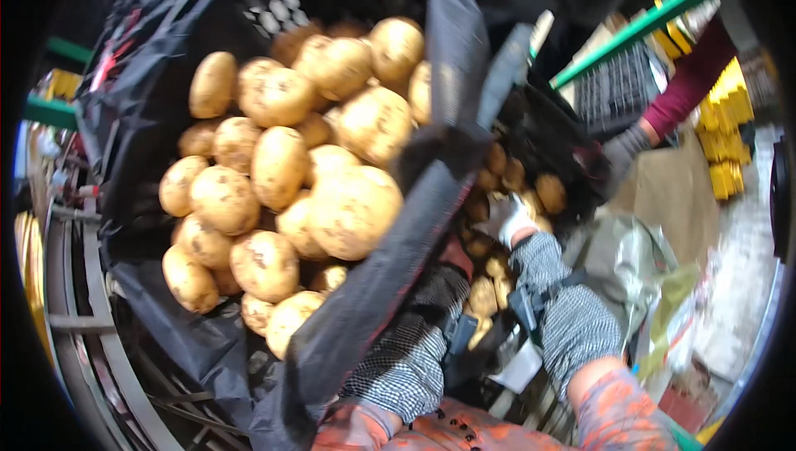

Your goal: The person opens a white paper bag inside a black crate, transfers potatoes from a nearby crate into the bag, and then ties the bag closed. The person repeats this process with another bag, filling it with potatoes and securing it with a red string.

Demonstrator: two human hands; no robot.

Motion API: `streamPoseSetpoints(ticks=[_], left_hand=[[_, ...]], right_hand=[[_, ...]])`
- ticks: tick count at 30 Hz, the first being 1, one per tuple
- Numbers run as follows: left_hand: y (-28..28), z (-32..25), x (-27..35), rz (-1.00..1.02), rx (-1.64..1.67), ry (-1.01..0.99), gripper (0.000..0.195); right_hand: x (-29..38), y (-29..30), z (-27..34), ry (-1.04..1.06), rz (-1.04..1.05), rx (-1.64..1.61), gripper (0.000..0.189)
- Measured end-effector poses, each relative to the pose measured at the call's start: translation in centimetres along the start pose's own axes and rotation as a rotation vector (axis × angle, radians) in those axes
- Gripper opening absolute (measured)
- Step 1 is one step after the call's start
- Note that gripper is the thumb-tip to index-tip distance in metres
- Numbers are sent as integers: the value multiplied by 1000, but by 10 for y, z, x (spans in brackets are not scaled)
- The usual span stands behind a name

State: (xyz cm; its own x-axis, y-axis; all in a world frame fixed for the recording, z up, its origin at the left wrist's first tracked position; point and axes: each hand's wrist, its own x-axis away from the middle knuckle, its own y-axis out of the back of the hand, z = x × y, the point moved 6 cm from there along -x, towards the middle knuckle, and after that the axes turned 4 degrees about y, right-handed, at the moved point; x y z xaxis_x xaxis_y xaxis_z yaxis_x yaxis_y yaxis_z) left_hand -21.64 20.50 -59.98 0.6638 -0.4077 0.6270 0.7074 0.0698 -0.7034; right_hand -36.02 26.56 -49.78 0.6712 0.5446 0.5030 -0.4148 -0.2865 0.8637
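Large pale potatoes (280, 168) with dark blemishes are heaped in a container lined with black cloth (152, 109). To the right, smaller potatoes (485, 295) lie in a shadowed second space lined with dark material. My right hand (507, 218), in a white and grey glove, reaches among these potatoes; its fingers are blurred and partly hidden. A folded black cloth edge (398, 252) with red stitching runs between the two heaps. My left hand (457, 257) is mostly hidden behind that edge, close to the smaller potatoes. Both of my forearms wear checked sleeve covers (404, 376).
Another person's grey-gloved hand (619, 149), below a maroon sleeve, is at the dark lining on the right. Green rails (631, 34) cross both sides. Metal frame bars (93, 264) stand left. A grey-green plastic bag (622, 264) and yellow objects (724, 134) are at right.
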Motion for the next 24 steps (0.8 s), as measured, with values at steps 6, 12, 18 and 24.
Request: streamPoseSetpoints(ticks=[6, 12, 18, 24], left_hand=[[-39, 32, 47, -70, -184, 20, 50], [-210, 80, 228, 199, -689, -433, 81], [-317, 34, 414, 423, -852, -528, 81], [-422, -111, 422, 467, -1308, -1017, 53]], right_hand=[[78, 2, 9, -429, -329, -877, 79], [224, 130, 44, -131, -962, -1681, 80], [251, 318, 109, 299, -889, -1702, 113], [133, 386, 158, 214, -750, -1216, 61]])
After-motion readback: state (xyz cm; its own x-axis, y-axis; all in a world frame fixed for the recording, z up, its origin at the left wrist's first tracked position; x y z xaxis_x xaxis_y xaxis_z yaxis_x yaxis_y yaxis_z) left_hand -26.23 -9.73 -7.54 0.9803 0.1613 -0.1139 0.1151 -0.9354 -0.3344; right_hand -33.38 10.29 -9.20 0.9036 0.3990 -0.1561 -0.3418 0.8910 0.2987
